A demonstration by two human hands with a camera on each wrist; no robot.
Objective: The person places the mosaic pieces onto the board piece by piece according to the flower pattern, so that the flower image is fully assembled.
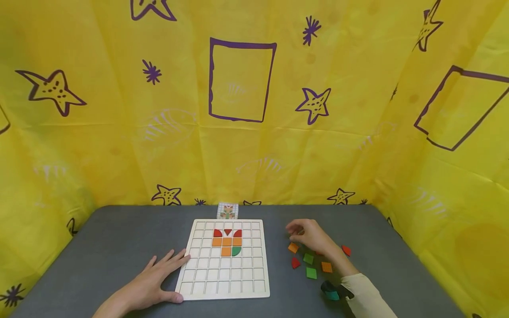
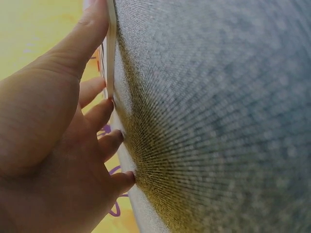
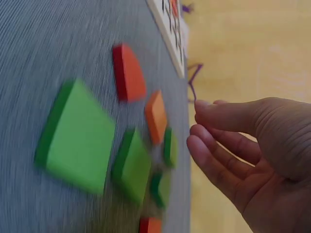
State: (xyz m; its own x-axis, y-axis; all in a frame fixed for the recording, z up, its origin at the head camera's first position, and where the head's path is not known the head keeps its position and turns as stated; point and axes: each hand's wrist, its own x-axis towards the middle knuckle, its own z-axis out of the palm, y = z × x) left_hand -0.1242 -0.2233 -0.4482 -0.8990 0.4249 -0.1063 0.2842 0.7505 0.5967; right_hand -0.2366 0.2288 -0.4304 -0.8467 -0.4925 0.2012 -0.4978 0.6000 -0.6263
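Note:
A white gridded board (image 1: 222,276) lies on the dark table, with red, orange and green tiles in its upper middle cells. My left hand (image 1: 153,280) spreads its fingers along the board's left side; in the left wrist view its thumb touches the board's edge (image 2: 111,48). My right hand (image 1: 312,235) hovers right of the board, above loose tiles, its fingers loosely bent. No tile shows between thumb and fingertips in the right wrist view. Beneath it lie an orange square (image 1: 293,247), a green square (image 1: 311,273) and a red tile (image 1: 295,263).
A small card (image 1: 227,211) with a coloured grid pattern stands or lies behind the board; I cannot tell which. Another orange tile (image 1: 326,267) and a red tile (image 1: 346,250) lie near the right forearm. Yellow patterned cloth (image 1: 238,154) hangs behind the table and at its sides.

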